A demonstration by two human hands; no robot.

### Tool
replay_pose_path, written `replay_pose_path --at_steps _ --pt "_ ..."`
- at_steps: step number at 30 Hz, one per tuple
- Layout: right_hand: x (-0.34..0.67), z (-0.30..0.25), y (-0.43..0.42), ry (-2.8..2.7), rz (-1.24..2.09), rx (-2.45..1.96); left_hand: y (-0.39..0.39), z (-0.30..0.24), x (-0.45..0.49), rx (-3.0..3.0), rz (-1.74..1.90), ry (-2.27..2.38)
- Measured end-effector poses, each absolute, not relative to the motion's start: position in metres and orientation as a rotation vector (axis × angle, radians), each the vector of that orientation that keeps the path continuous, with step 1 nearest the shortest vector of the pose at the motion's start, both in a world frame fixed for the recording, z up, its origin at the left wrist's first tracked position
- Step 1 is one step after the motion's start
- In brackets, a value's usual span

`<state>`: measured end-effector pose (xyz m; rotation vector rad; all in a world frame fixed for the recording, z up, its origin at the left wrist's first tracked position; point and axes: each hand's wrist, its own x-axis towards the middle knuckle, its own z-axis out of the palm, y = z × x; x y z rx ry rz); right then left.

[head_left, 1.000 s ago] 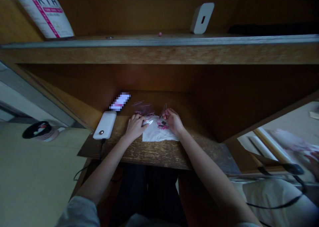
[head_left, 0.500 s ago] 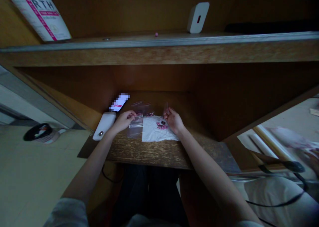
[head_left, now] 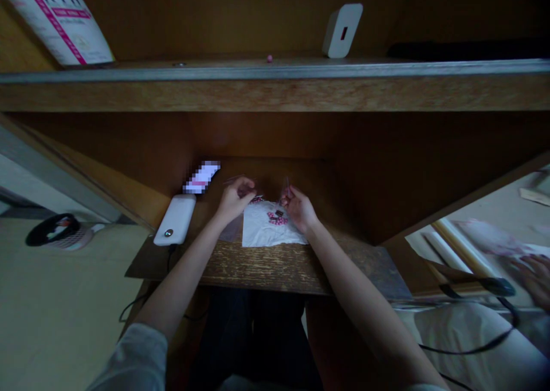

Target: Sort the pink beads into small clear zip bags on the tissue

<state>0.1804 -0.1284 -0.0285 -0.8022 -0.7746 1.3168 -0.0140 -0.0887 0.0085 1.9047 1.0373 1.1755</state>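
A white tissue lies on the worn wooden desk, with pink beads and a small dark piece on it. My right hand hovers at the tissue's right edge, its fingertips pinched on a thin clear strip that stands upright. My left hand is over the tissue's upper left corner, thumb and forefinger brought together; what they hold, if anything, is too small to make out. Darker beads lie just beside its fingertips. A clear plastic bag is partly covered by my left hand and wrist.
Left of my arm are a white power bank and a lit phone. The shelf above holds a pink bead, a white charger and a labelled pack. Another person's hand shows at far right.
My left hand has moved right from the plastic bags to the tissue's upper left corner. My right hand keeps its pinch in nearly the same place. The view has shifted slightly.
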Motion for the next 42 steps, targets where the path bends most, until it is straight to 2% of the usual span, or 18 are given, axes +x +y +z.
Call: replay_pose_path --at_steps 3,6,16,26,34,42 --pt "0.184 -0.027 -0.13 -0.87 1.231 -0.845 -0.08 0.0 0.012 1.424 1.151 0.824" --pt "0.185 -0.024 -0.132 -0.989 1.119 -0.927 -0.078 -0.015 0.023 1.2 1.068 0.755" --pt "0.177 -0.019 -0.145 -1.505 0.483 -1.211 -0.089 -0.022 0.026 1.477 1.12 0.701" --pt "0.179 -0.012 -0.148 -1.653 0.347 -1.237 -0.101 -0.017 0.024 1.846 1.034 0.669" --pt "0.175 -0.008 -0.151 -1.745 0.319 -1.207 -0.088 -0.024 0.022 1.729 1.113 0.747" --pt "0.175 -0.014 -0.147 -1.743 0.158 -1.235 -0.085 -0.023 0.022 1.656 1.143 0.69"
